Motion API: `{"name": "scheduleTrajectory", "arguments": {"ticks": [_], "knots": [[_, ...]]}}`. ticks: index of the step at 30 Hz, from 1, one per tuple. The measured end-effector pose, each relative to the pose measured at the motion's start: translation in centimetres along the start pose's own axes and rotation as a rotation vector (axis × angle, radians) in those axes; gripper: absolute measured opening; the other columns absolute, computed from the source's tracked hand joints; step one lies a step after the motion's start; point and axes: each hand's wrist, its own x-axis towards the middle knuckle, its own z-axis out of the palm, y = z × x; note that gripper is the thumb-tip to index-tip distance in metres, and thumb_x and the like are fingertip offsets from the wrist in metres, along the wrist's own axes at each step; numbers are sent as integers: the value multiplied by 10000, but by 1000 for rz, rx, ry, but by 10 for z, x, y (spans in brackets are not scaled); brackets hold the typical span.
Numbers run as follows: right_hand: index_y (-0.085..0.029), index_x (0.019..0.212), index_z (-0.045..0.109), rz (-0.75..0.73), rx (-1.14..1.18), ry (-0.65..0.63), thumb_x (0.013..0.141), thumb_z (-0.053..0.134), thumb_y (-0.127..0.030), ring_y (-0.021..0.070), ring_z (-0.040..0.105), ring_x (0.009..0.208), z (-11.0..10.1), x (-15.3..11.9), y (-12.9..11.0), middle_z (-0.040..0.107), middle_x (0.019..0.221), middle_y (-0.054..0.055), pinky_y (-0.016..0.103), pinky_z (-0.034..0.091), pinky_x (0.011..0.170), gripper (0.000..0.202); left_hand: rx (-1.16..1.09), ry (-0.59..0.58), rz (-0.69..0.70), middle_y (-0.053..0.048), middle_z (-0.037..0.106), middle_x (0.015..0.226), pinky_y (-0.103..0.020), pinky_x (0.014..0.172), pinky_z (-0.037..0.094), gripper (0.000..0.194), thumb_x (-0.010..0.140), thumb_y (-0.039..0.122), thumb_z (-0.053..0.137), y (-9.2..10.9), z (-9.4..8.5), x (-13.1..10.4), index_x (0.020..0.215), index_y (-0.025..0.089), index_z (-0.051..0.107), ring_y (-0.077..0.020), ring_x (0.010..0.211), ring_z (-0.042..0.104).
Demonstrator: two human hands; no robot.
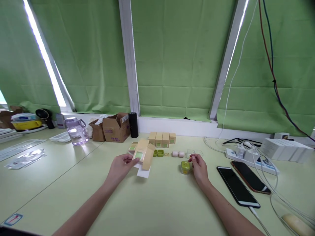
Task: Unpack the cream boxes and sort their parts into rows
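Note:
My left hand [123,163] is closed on a small tan box [140,152] with a green label, its flaps hanging open and white paper below. My right hand [197,163] is beside a small clear container with a green lid [185,166]; its thumb and fingers are pressed together, and anything between them is too small to name. Farther back stand green square cups [160,153], small yellow pieces [166,154], two pale pink rolls [178,154] and clear containers [190,152], partly behind my right fingers. Several closed tan boxes [158,139] stand behind them.
On the right lie two phones [238,186], a power strip [251,160] with tangled cables, and white boxes [285,149]. At the back left are cardboard boxes [116,127], a black cylinder [133,125] and a purple bottle [76,131]. Plastic bags [26,158] lie far left.

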Motion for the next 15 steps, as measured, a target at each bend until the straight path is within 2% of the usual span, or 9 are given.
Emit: {"name": "scheduleTrajectory", "arguments": {"ticks": [3,6,9,15], "knots": [[-218,957,700,-6,4,7,861,584,-633,210,585,698,0,0,-1,713,790,36,328,452,676,441,24,-53,-93,-31,708,665,-269,613,355,545,609,718,739,-17,-12,-10,659,178,687,-192,629,566],[-221,931,707,-17,15,16,843,600,-656,209,579,672,0,0,-3,711,768,37,329,450,654,456,67,-54,-138,-10,649,599,-264,593,317,583,589,761,729,-31,-17,-15,628,185,654,-177,590,518],[-223,914,710,-26,22,19,836,608,-663,209,576,665,0,0,-3,709,754,36,329,448,645,459,80,-68,-159,-3,620,573,-262,588,301,595,584,771,726,-42,-17,-17,623,183,645,-169,582,495],[-222,964,704,-6,-4,-15,859,585,-649,216,591,707,-1,1,2,716,791,40,333,456,680,456,111,-95,-155,-24,660,610,-265,598,313,569,636,745,701,-51,-12,-18,621,178,659,-180,604,512]]}}
